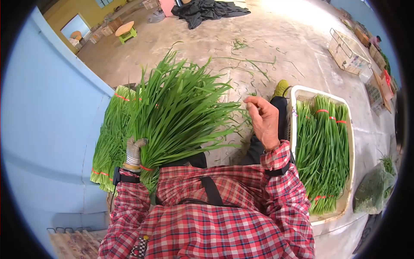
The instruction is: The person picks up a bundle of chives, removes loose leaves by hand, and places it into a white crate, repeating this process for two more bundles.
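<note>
My left hand (136, 151), in a striped grey glove, is wrapped round a large bunch of long green leaves (177, 108) that fan out up and to the right over my lap. A red band circles the bunch just below the glove. My right hand (264, 118) is bare and raised at the leaf tips, thumb and index finger brought together; whatever lies between them is too small to make out. More banded bundles (110, 146) lie against the blue wall behind my left hand.
To the right, a white crate (351, 172) holds banded green bundles. Beyond it are a plastic bag (374, 190) of greens, an upright wire-handled crate (347, 54) and a distant person (376, 40). Leaf scraps litter the floor. Black sheeting (207, 12) and a small stool (125, 31) stand farther off.
</note>
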